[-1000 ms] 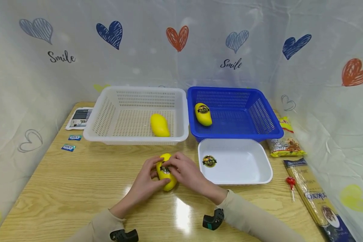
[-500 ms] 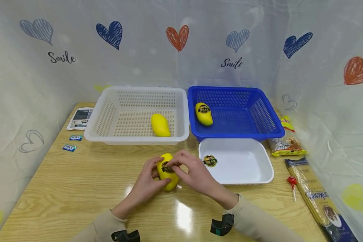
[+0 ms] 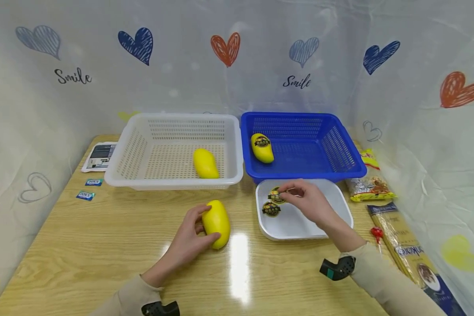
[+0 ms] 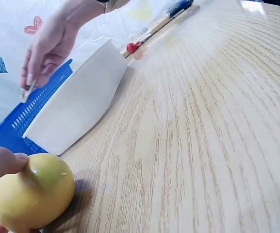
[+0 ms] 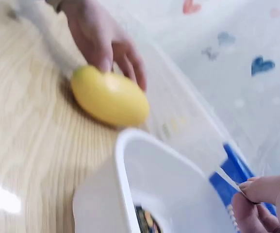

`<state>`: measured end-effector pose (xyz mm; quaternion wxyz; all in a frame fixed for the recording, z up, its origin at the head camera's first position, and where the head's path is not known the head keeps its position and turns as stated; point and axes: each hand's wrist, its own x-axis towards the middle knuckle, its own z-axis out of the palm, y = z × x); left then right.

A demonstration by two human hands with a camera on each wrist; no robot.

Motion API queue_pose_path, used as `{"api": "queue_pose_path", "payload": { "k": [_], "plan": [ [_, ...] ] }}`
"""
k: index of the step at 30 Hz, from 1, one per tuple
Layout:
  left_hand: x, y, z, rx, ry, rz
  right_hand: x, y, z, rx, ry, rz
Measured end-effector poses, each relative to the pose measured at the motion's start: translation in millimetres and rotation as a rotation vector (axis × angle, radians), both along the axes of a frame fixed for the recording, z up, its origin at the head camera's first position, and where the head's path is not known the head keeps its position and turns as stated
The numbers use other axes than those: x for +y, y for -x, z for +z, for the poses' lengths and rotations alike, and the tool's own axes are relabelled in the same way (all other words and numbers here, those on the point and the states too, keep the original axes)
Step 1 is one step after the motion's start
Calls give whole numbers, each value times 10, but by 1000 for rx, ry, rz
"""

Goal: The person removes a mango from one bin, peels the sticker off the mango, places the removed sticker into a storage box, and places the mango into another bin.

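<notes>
While the left hand (image 3: 187, 239) grips a yellow mango (image 3: 217, 224) on the wooden table (image 3: 102, 245) in the head view, the right hand (image 3: 310, 204) pinches a black-and-gold sticker (image 3: 275, 196) above the white tray (image 3: 296, 229), in which a second sticker (image 3: 271, 210) lies. Left wrist view: the gripped mango occupies the lower left corner; the blue slotted basket (image 4: 6, 136) stands beyond the tray. Right wrist view: the pinched sticker appears edge-on.

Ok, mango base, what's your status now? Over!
Left hand gripping mango, bare yellow skin showing. Right hand pinching sticker over white tray. Second sticker lying inside. Nothing seen blocking either hand.
</notes>
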<state>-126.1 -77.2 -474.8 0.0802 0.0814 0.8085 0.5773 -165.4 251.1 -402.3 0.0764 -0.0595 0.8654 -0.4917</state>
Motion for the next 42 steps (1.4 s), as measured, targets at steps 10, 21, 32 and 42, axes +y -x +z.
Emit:
{"api": "queue_pose_path", "payload": {
  "k": [10,21,32,42],
  "plan": [
    [-5,8,14,-9,-8,-9,497,216,-219,-84,-181,111],
    [-8,23,21,3,-27,-38,553,404,-403,-165,-209,231],
    [-12,24,43,-13,-59,-44,505,421,-494,-123,-318,254],
    [-10,34,22,-15,-37,-45,429,417,-466,-20,-439,268]
  ]
}}
